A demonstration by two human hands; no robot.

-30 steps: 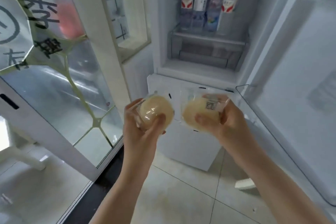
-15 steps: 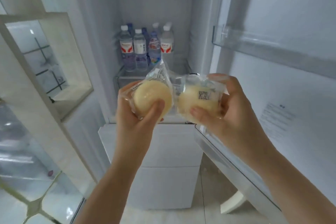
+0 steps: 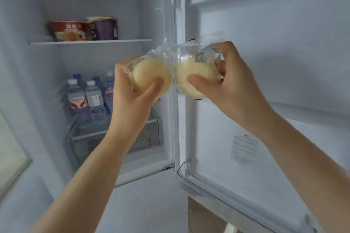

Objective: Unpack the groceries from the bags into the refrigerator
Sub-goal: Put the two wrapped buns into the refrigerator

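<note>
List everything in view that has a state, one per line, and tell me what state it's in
refrigerator door: swung open.
left hand: grips the left wrapped bun, raised before the fridge.
right hand: grips the right wrapped bun, wrapper sealed.
red cup and purple cup: upright on the upper shelf.
water bottles: upright, capped.
crisper drawer: closed.

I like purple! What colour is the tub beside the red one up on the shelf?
Purple: the tub shows best in the head view.

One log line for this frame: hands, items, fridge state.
left hand: holds wrapped bun | right hand: holds wrapped bun | fridge door: open | buns: at fridge opening, not yet shelved
</note>
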